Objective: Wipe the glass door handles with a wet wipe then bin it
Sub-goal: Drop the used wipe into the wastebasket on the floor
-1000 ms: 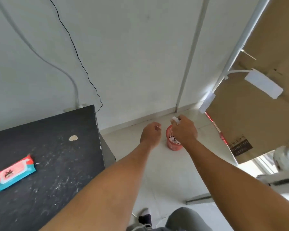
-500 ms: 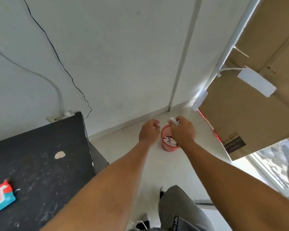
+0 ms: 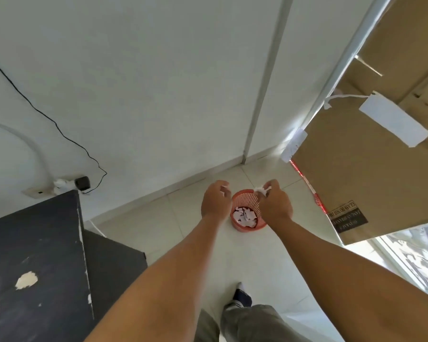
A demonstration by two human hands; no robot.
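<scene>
As right hand (image 3: 276, 206) pinches one wipe (image 3: 261, 190), left hand (image 3: 214, 202) slack, one bin (image 3: 244, 197) below.

dark label (image 3: 349, 216) on the cardboard box (image 3: 356, 169), pale capital lettering seen upside down, one line seems to read "GLASS DO NOT DROP", other lines too small to read, red strip (image 3: 304, 181) along the box edge, print illegible

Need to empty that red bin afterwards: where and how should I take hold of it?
Probably the rim of the red mesh bin, from above on its near side: it stands upright and open-topped on the floor, so fingers can hook inside, thumb outside. The right hand, pinching the wipe, hangs over the far-right rim.
</scene>
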